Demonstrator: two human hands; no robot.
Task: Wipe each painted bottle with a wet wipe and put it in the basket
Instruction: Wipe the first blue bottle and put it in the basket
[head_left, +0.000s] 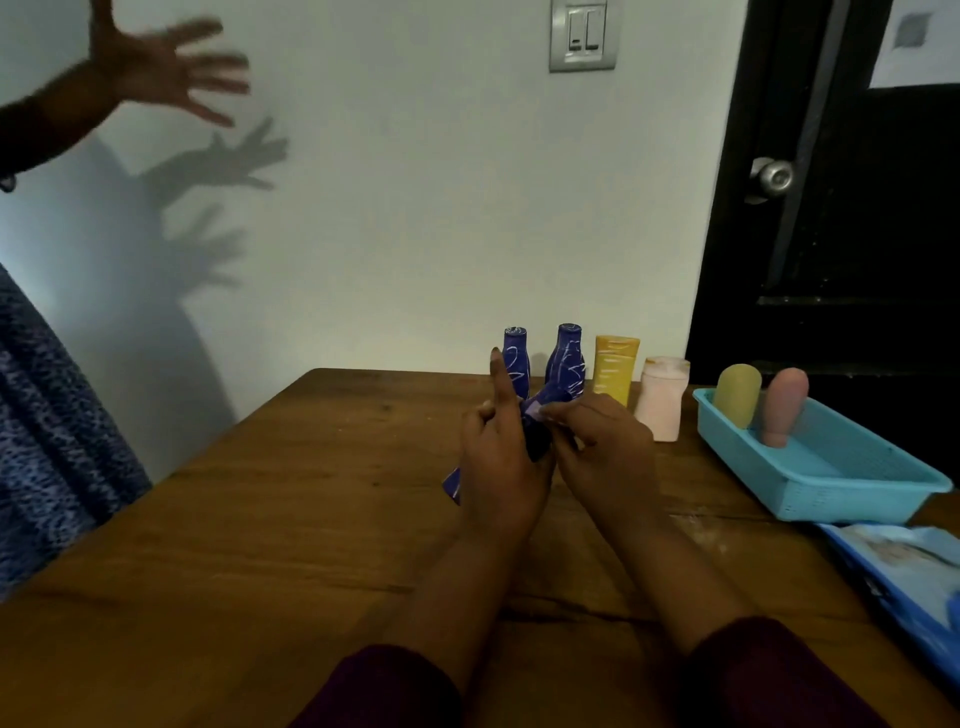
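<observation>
My left hand (498, 457) grips a purple painted bottle (537, 431) tilted above the wooden table (260, 519), with its forefinger pointing up. My right hand (597, 447) pinches a pale wipe (532, 412) against the bottle's upper part. Behind them stand two purple bottles (516, 361) (568, 358), a yellow bottle (614, 368) and a pale pink bottle (661, 397). The light blue basket (841, 488) at the right holds a yellow-green bottle (736, 395) and a pink bottle (783, 405), both upright.
A blue wet-wipe pack (904, 561) lies at the table's right edge, in front of the basket. Another person's spread hand (166, 73) is raised at the upper left, above a patterned blue cloth (47, 441). A dark door (857, 208) stands behind the basket.
</observation>
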